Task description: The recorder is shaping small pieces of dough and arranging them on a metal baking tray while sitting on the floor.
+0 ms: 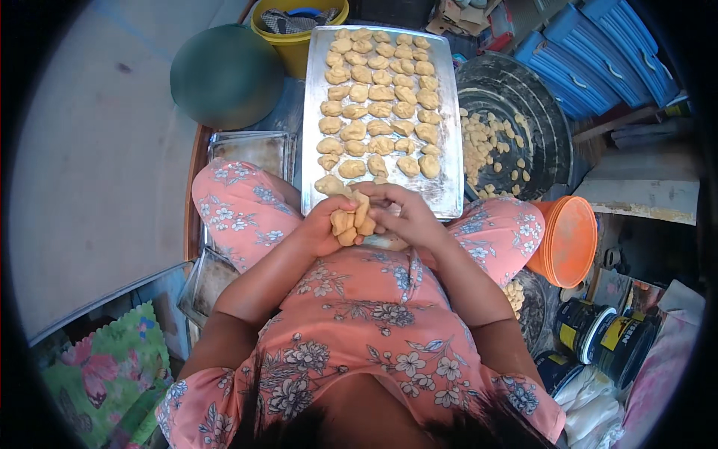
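My left hand (327,227) is closed around a clump of several pale yellow dough pieces (346,227) above my lap. The right hand (410,214) has its fingers bent over the clump's right side, pinching at the dough; part of the contact is hidden behind the fingers. Just beyond both hands, a metal baking tray (449,161) rests across my legs with rows of small, uneven dough lumps (379,109). The lumps nearest me sit right by my fingers, and the tray's near edge is partly covered by my hands.
To the right stands a wide black basin (550,112) with many loose dough pieces (486,142). Near my right knee are stacked orange buckets (574,241). Blue drawers (598,63) stand far right. At left are a green rounded container (224,75), a yellow bucket (301,56) and more trays (254,150).
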`<action>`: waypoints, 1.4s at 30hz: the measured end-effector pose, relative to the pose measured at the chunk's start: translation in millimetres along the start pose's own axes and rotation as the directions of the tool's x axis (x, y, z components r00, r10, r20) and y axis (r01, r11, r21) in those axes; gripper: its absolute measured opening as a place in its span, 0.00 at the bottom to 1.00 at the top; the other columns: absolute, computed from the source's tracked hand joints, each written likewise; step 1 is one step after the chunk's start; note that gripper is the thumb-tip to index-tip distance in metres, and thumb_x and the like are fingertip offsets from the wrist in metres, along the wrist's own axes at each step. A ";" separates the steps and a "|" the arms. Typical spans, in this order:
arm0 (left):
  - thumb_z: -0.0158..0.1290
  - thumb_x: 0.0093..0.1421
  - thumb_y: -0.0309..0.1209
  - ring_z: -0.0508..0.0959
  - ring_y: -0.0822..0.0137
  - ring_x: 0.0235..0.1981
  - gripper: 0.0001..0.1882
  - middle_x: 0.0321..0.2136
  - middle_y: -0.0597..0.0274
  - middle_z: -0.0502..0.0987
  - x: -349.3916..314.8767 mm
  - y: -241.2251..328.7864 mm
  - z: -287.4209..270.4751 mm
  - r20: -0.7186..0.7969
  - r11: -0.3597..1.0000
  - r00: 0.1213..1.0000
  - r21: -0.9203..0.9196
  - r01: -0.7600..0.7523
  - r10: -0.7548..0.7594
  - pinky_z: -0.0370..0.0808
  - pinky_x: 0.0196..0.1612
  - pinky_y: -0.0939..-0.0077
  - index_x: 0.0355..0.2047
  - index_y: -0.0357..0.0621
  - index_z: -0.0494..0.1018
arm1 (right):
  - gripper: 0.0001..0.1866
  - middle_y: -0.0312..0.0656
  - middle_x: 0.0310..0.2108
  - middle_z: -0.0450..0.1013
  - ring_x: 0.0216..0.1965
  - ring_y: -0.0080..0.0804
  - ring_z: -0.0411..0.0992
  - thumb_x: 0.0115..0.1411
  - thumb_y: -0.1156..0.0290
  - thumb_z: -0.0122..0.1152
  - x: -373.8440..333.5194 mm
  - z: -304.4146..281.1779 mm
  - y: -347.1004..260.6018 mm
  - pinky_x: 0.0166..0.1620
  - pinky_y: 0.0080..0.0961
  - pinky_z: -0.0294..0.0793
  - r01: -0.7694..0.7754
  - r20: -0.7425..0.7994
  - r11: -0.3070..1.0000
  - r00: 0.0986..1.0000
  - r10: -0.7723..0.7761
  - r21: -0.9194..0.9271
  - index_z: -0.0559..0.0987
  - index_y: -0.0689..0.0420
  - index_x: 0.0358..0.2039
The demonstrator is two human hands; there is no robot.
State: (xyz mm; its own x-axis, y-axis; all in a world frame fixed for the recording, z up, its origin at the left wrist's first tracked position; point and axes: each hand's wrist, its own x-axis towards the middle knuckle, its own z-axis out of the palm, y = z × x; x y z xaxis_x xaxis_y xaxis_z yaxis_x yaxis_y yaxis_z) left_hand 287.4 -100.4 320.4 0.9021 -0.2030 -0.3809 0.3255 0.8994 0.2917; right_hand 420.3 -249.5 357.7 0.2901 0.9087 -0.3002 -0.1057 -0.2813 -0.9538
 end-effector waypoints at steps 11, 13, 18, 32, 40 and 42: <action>0.47 0.53 0.31 0.78 0.63 0.35 0.23 0.38 0.56 0.76 16.4 -13.6 5.9 0.053 0.984 0.989 0.124 0.128 -0.136 0.75 0.25 0.72 0.51 0.43 0.66 | 0.21 0.38 0.40 0.74 0.42 0.22 0.71 0.54 0.76 0.64 -15.8 -21.7 6.6 0.44 0.21 0.72 0.092 -0.204 0.985 0.977 -0.060 0.148 0.72 0.60 0.49; 0.47 0.53 0.31 0.78 0.61 0.36 0.24 0.41 0.53 0.75 17.0 -12.0 7.6 -0.005 0.995 0.998 0.081 0.065 -0.064 0.74 0.24 0.71 0.53 0.44 0.64 | 0.11 0.39 0.39 0.75 0.39 0.28 0.74 0.51 0.76 0.66 -16.2 -33.6 18.5 0.41 0.25 0.73 0.163 -0.387 0.881 0.922 0.024 0.444 0.78 0.58 0.36; 0.45 0.53 0.31 0.77 0.55 0.39 0.26 0.45 0.49 0.73 14.0 -13.0 1.4 -0.027 0.999 0.999 0.042 0.026 -0.025 0.74 0.26 0.69 0.55 0.46 0.61 | 0.13 0.42 0.29 0.70 0.35 0.45 0.69 0.48 0.72 0.67 -12.6 -45.2 44.4 0.39 0.36 0.68 0.023 -0.286 0.498 0.795 -0.535 -0.867 0.80 0.52 0.37; 0.44 0.54 0.31 0.77 0.52 0.40 0.26 0.46 0.47 0.71 35.6 -11.3 14.0 -0.026 1.000 1.000 -0.028 -0.004 0.004 0.75 0.30 0.69 0.55 0.44 0.62 | 0.17 0.41 0.32 0.72 0.40 0.35 0.70 0.49 0.72 0.67 -40.7 -25.3 -18.5 0.44 0.31 0.70 0.134 -0.114 0.792 0.962 -0.249 -0.596 0.77 0.57 0.41; 0.45 0.53 0.32 0.77 0.55 0.36 0.24 0.43 0.50 0.72 29.1 -8.8 9.8 -0.081 0.998 0.997 0.070 -0.005 0.011 0.73 0.27 0.70 0.52 0.42 0.64 | 0.15 0.44 0.36 0.73 0.39 0.40 0.72 0.49 0.71 0.67 -42.4 -70.0 55.1 0.43 0.31 0.69 -0.030 -0.334 0.612 0.859 -0.388 -0.790 0.78 0.59 0.38; 0.45 0.53 0.32 0.77 0.56 0.35 0.23 0.43 0.50 0.72 27.3 -8.8 7.7 -0.089 0.998 0.996 0.068 -0.011 0.017 0.73 0.27 0.70 0.51 0.42 0.65 | 0.14 0.43 0.36 0.73 0.41 0.39 0.71 0.50 0.70 0.66 -48.4 -67.9 48.3 0.44 0.30 0.68 -0.010 -0.287 0.518 0.841 -0.458 -0.855 0.78 0.59 0.38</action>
State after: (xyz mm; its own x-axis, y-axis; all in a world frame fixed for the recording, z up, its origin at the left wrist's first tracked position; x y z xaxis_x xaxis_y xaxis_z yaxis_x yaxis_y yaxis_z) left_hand 311.4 -116.8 314.2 0.8787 -0.1523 -0.4525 0.3341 0.8731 0.3550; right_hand 465.7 -328.0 325.1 0.5653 0.8050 0.1801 0.7561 -0.4183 -0.5033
